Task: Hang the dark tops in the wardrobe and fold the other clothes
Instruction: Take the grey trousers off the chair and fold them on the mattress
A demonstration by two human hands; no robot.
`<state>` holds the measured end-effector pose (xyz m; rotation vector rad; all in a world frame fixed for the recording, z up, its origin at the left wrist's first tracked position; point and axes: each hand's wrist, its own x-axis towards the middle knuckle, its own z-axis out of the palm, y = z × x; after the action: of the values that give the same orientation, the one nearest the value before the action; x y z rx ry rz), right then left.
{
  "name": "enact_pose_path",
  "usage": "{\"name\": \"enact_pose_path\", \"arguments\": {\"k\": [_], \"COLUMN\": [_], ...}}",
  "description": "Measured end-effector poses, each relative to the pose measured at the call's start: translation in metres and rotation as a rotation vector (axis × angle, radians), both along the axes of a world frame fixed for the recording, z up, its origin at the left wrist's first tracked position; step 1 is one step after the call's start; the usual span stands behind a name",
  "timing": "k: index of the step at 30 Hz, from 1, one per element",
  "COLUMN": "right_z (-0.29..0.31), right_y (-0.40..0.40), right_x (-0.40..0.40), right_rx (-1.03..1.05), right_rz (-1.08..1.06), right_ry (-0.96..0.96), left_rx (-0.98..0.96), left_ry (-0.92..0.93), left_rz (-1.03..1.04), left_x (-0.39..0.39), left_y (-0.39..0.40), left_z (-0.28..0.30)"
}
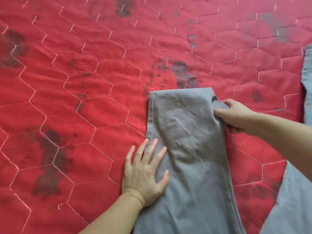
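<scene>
Folded grey cotton garment (185,149) lies on the red hexagon-quilted bedspread (84,81); my left hand (145,171) presses flat on its edge, my right hand (236,115) apparently pinching its opposite edge.

2 bare forearms are showing, with no sleeves reaching the wrists. The left hand (145,173) and right hand (236,115) are wearing no rings, watches or gloves; fingernails are looking short.
</scene>
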<state>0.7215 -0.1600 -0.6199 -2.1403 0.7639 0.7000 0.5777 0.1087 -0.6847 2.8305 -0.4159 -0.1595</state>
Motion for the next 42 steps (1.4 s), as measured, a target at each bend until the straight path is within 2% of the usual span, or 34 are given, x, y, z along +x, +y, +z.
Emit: {"name": "enact_pose_path", "arguments": {"k": [2, 4, 6, 7, 9, 11, 12, 13, 16, 17, 19, 22, 24, 25, 27, 29, 30, 32, 34, 37, 39, 42], "right_z": [0.019, 0.037, 0.053, 0.063, 0.086, 0.099, 0.096, 0.087, 0.050, 0.040, 0.024, 0.010, -0.001, -0.004, -0.006, -0.009, -0.009, -0.011, -0.016, -0.014, 0.001, 0.039], "right_y": [0.000, 0.005, 0.015, 0.020, 0.033, 0.040, 0.041, 0.039, 0.023, 0.019, 0.016, 0.026, 0.032, 0.035, 0.042, 0.051, 0.057, 0.071, 0.081, 0.091, 0.088, 0.081], "right_x": [0.016, 0.038, 0.068, 0.083, 0.107, 0.115, 0.114, 0.110, 0.091, 0.085, 0.083, 0.088, 0.096, 0.099, 0.105, 0.113, 0.118, 0.127, 0.133, 0.140, 0.149, 0.156], "right_rx": [0.079, -0.158, -0.434, -0.490, -0.399, -0.211, -0.160, -0.137, -0.236, -0.237, -0.185, -0.129, -0.196, -0.307, -0.564, -0.695, -0.724, -0.743, -0.702, -0.524, -0.505, -0.514], "right_rz": [0.212, 0.461, 0.556, 0.521, 0.312, 0.236, 0.278, 0.334, 0.403, 0.348, 0.150, -0.067, -0.092, -0.007, 0.380, 0.758, 0.875, 0.958, 0.896, 0.618, 0.469, 0.437], "right_ry": [0.154, 0.113, -0.207, -0.424, -0.866, -1.147, -1.149, -1.053, -0.456, -0.332, -0.257, -0.248, -0.244, -0.276, -0.420, -0.597, -0.646, -0.680, -0.696, -0.758, -0.867, -0.965], "left_rx": [0.005, 0.014, 0.020, 0.018, 0.007, -0.008, -0.011, -0.012, -0.029, -0.031, -0.029, -0.033, -0.049, -0.065, -0.095, -0.116, -0.120, -0.123, -0.124, -0.132, -0.130, -0.098], "left_ry": [0.006, 0.002, 0.006, 0.005, 0.004, -0.003, -0.009, -0.008, 0.000, -0.004, -0.015, -0.044, -0.074, -0.082, -0.098, -0.110, -0.114, -0.121, -0.118, -0.121, -0.116, -0.116], "left_rz": [-0.001, -0.005, -0.008, -0.009, -0.009, -0.007, -0.004, -0.003, -0.002, -0.002, -0.001, 0.000, -0.003, -0.001, 0.000, 0.004, 0.009, 0.006, -0.001, 0.006, 0.009, 0.001], "left_x": [0.001, 0.000, 0.001, 0.002, 0.002, 0.001, 0.001, 0.001, 0.002, 0.002, 0.003, 0.002, 0.002, 0.002, 0.003, 0.004, 0.004, 0.004, 0.006, 0.005, 0.005, 0.003], "left_y": [0.000, 0.000, 0.000, 0.000, 0.000, 0.000, 0.000, 0.000, 0.000, -0.001, -0.001, 0.000, 0.000, 0.000, 0.000, -0.001, -0.001, -0.002, -0.002, -0.001, 0.000, 0.001], "left_z": [0.001, 0.000, 0.000, 0.000, 0.000, 0.000, 0.001, 0.001, 0.003, 0.003, 0.003, 0.001, -0.002, -0.004, -0.007, -0.009, -0.009, -0.010, -0.011, -0.014, -0.012, -0.010]}}
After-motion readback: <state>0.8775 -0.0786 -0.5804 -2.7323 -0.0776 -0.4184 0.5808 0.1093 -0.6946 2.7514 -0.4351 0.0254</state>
